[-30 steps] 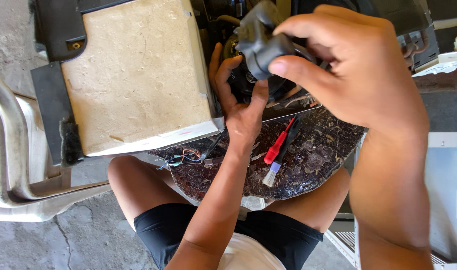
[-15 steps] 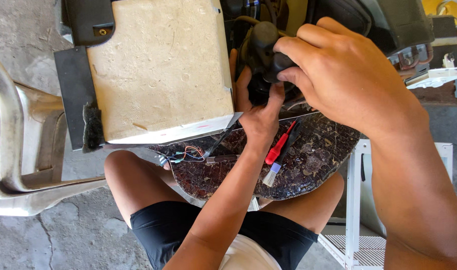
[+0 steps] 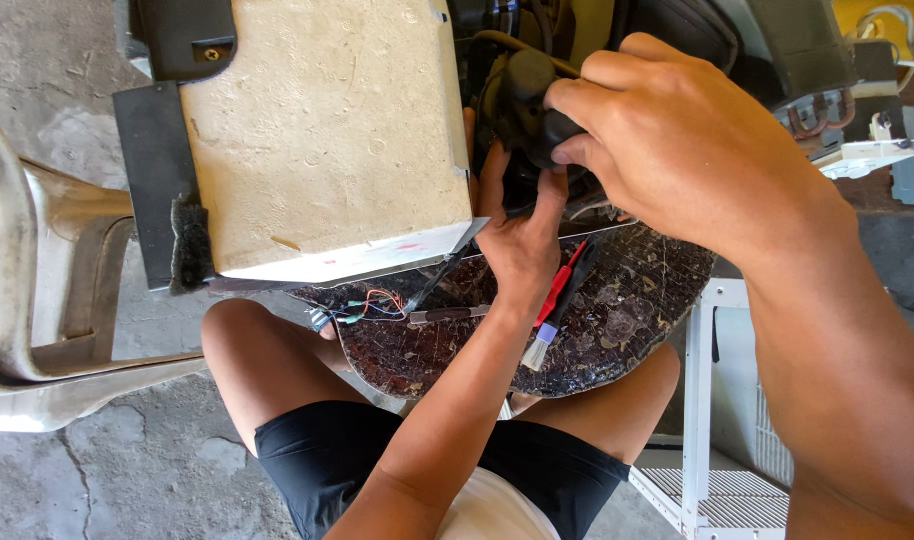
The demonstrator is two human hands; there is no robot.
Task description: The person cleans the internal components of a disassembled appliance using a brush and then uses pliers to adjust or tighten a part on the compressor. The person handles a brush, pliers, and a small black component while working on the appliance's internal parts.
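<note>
Black and rubbery-looking, the part (image 3: 530, 105) I am working on is sitting right between my two hands, tucked into the dark opening of the unit beside the pale foam block (image 3: 327, 135). My right hand (image 3: 692, 150) is coming at it from the right, fingers (image 3: 577, 125) clenched around its rounded body. My left hand (image 3: 522, 235) is reaching up from below, fingertips pressing against its underside (whether they are truly gripping or only steadying, I cannot tell). Its long axis is running roughly up and down, away from my left fingers. Below my left wrist, a red-handled tool (image 3: 555, 305) is lying on the dark mottled panel (image 3: 617, 320) across my lap, well apart from both hands.
</note>
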